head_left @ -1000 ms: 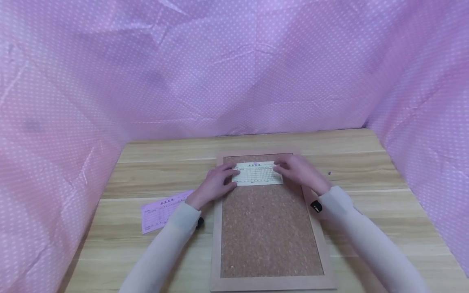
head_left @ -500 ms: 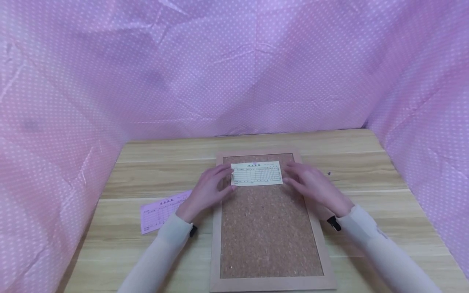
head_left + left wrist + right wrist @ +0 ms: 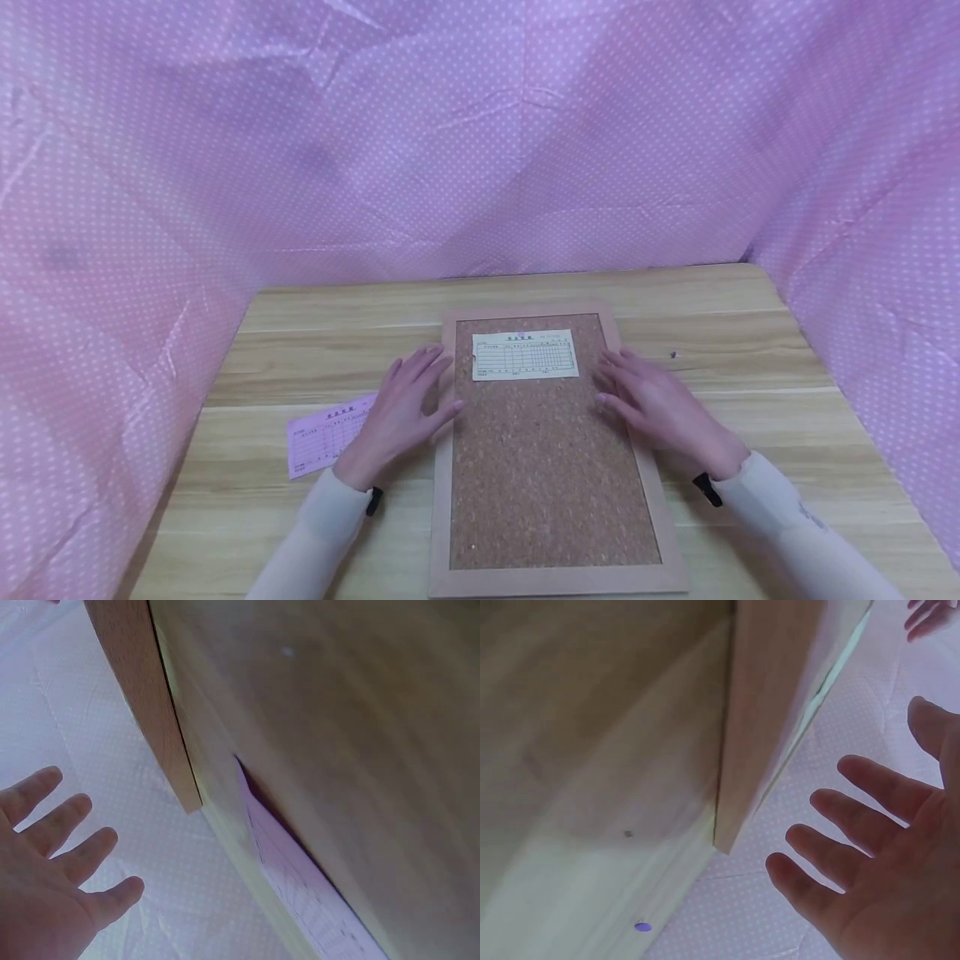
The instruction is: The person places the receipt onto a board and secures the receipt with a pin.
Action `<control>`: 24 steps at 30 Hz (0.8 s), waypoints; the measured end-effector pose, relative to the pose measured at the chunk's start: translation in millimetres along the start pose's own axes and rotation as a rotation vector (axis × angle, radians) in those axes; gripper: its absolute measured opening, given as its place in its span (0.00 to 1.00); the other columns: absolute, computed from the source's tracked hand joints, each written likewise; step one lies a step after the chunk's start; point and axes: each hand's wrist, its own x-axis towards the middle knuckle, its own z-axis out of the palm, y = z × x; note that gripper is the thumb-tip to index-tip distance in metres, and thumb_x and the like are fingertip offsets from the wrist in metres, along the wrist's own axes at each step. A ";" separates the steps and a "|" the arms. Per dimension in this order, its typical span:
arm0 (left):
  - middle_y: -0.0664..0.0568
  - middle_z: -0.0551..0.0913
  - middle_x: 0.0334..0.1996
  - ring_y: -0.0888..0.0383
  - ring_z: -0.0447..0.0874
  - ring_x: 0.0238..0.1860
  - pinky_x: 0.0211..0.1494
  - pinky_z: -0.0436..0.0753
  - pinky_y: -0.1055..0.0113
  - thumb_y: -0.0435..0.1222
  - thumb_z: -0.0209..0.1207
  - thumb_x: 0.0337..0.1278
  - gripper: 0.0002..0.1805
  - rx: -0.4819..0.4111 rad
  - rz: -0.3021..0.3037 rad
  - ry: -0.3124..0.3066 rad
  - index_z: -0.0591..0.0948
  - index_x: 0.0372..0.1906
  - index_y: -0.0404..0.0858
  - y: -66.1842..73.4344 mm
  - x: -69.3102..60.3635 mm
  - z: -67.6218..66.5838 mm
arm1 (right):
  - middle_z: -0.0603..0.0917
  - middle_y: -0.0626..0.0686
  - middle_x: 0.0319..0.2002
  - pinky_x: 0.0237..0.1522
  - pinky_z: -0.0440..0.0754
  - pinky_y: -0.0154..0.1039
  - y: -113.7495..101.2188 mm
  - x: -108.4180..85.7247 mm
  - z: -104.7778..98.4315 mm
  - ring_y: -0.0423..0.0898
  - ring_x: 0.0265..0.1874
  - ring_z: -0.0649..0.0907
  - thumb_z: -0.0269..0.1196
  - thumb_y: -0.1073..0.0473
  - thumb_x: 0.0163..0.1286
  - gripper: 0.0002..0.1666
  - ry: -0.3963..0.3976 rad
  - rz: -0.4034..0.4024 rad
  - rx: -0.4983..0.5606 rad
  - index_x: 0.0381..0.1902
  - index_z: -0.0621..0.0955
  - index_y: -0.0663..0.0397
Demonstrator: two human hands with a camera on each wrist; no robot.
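A pale printed paper slip lies near the top of the wood-framed cork board, with a small purple spot at its top edge. Left of the slip is my left hand, fingers spread over the board's left frame and holding nothing. My right hand is at the opposite side, over the right frame, with its fingers extended and apart from the slip. Both wrist views show the left palm and right palm bare. A pink printed slip lies on the table, partly covered by the left hand.
A small purple object sits on the wooden table right of the board; in the right wrist view the purple piece looks round. Pink dotted cloth hangs around the table's back and sides.
Both hands have drawn away from the pale slip, the left one leftward and the right one rightward, each toward the person. The slip stays in nearly the same place on the board.
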 end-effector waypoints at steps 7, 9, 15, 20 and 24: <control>0.42 0.65 0.78 0.37 0.58 0.78 0.78 0.52 0.33 0.58 0.63 0.65 0.42 0.067 -0.018 0.031 0.71 0.75 0.38 -6.6 -15.6 -5.6 | 0.68 0.66 0.74 0.71 0.64 0.68 2.4 -11.9 6.1 0.70 0.73 0.67 0.65 0.47 0.75 0.35 -0.024 -0.024 -0.007 0.69 0.76 0.65; 0.41 0.64 0.78 0.37 0.57 0.78 0.78 0.51 0.33 0.60 0.63 0.64 0.43 0.094 -0.026 0.031 0.70 0.75 0.38 -9.4 -20.2 -8.4 | 0.67 0.66 0.75 0.71 0.63 0.68 2.7 -13.9 7.5 0.70 0.74 0.66 0.65 0.45 0.75 0.37 -0.045 -0.019 -0.010 0.71 0.75 0.65; 0.40 0.61 0.79 0.35 0.55 0.79 0.77 0.52 0.31 0.61 0.62 0.63 0.46 0.134 -0.052 0.038 0.68 0.77 0.37 -21.7 -34.0 -17.6 | 0.64 0.65 0.77 0.73 0.61 0.67 3.7 -17.9 9.7 0.69 0.75 0.63 0.63 0.40 0.75 0.41 -0.096 -0.013 -0.028 0.74 0.72 0.64; 0.39 0.58 0.80 0.34 0.52 0.79 0.76 0.51 0.29 0.61 0.61 0.64 0.47 0.150 -0.084 0.032 0.65 0.78 0.36 -36.0 -43.9 -23.4 | 0.65 0.66 0.76 0.71 0.63 0.68 4.2 -19.4 11.0 0.70 0.75 0.63 0.64 0.39 0.74 0.43 -0.103 -0.027 -0.035 0.74 0.72 0.64; 0.38 0.56 0.81 0.33 0.50 0.80 0.76 0.49 0.29 0.60 0.62 0.65 0.48 0.147 -0.126 0.019 0.63 0.79 0.36 -45.2 -52.7 -29.0 | 0.66 0.67 0.75 0.70 0.65 0.69 3.9 -18.8 11.7 0.71 0.74 0.64 0.64 0.39 0.73 0.43 -0.100 -0.038 -0.033 0.73 0.73 0.64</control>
